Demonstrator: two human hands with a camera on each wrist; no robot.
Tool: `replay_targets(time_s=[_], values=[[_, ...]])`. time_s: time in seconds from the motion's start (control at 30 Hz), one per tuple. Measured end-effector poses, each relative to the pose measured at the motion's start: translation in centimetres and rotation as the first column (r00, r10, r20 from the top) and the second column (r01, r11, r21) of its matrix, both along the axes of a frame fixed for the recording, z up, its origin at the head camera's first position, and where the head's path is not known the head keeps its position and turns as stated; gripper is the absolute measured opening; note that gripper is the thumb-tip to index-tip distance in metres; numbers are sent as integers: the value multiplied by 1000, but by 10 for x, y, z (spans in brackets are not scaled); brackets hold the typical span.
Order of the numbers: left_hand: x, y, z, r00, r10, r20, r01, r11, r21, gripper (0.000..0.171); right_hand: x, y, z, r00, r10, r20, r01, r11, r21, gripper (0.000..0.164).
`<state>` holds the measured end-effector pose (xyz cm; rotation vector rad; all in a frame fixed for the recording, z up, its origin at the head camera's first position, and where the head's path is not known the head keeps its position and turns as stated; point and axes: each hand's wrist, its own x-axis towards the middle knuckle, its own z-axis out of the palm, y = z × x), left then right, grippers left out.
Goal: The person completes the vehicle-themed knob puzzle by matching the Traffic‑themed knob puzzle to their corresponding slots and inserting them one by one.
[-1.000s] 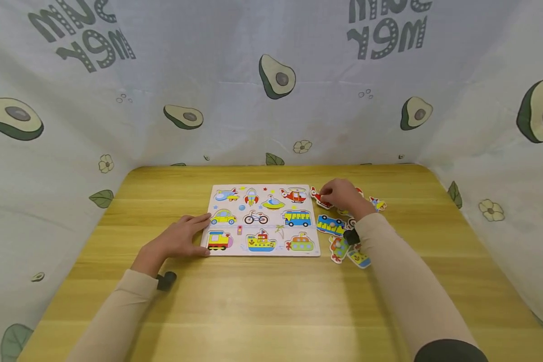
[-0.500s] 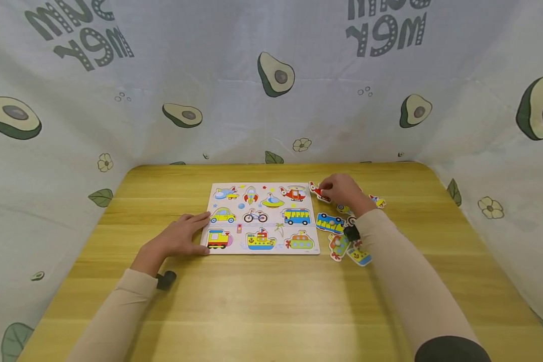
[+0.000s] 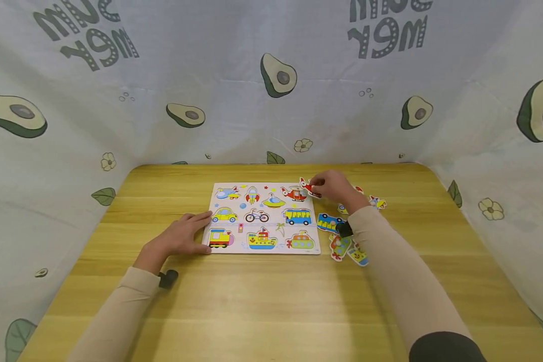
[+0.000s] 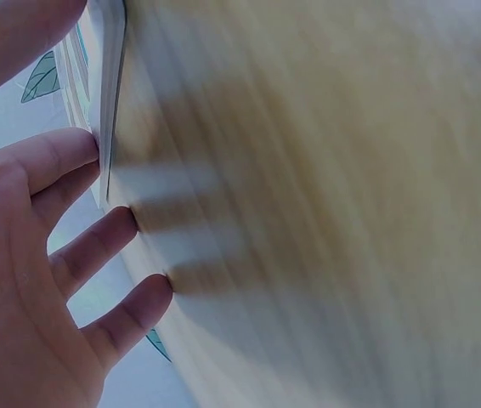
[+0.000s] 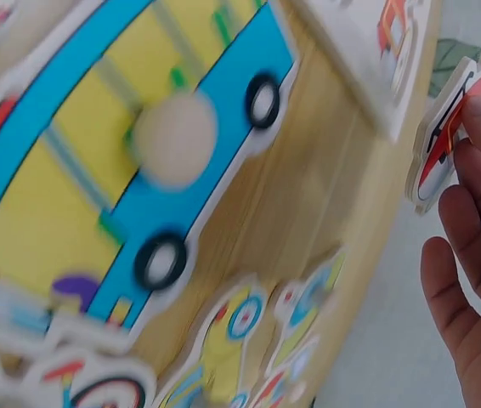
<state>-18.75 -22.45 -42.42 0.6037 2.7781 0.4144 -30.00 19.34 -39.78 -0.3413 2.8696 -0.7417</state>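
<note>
Nearest you is the wooden table [image 3: 253, 301]. Your left hand [image 3: 183, 236] has its fingers extended and grips nothing; it touches the left edge of the puzzle board [image 3: 276, 211], apparently to steady it. Right of the board lie the boat piece [image 3: 358, 255] and submarine piece [image 3: 337, 249]; just beyond them, the bus piece [image 3: 327, 223], wheels away from you.

Farther out, your right hand [image 3: 337, 187] pinches the helicopter piece [image 3: 305, 186] between thumb and fingers, at the board's far right corner, just beside the helicopter outline [image 3: 294, 194]. Step, as judged: helicopter placement, not yet seated. Next move likely calls for a shift left and slightly toward you, a small counterclockwise turn, then lowering flat.

Orientation: tail points far-left; long axis slants down to near-right, nose end hidden by your fingers. The outline lies closer to left-right, tail left.

Beyond the table: avocado-print cloth [image 3: 235, 146].
</note>
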Motion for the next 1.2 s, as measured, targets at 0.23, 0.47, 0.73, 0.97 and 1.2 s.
replay_targets(time_s=[0.23, 0.47, 0.73, 0.97, 1.2], values=[[0, -2, -1, 1000, 4, 3, -4, 1000, 4, 92, -6, -21, -6, 998, 60, -34, -62, 996, -62, 18], [0, -2, -2, 1000, 4, -1, -4, 1000, 14, 92, -9, -38, -14, 999, 26, 46, -21, 994, -111, 21], [1, -2, -4, 1000, 5, 0, -5, 1000, 30, 92, -12, -46, -26, 993, -3, 122, 21, 989, -148, 21], [0, -4, -7, 1000, 7, -8, -6, 1000, 25, 93, -12, -44, -31, 985, -35, 166, 63, 984, -165, 21], [0, -4, -9, 1000, 14, -16, -13, 1000, 19, 93, -8, -42, -31, 985, -54, 164, 81, 983, -163, 23]])
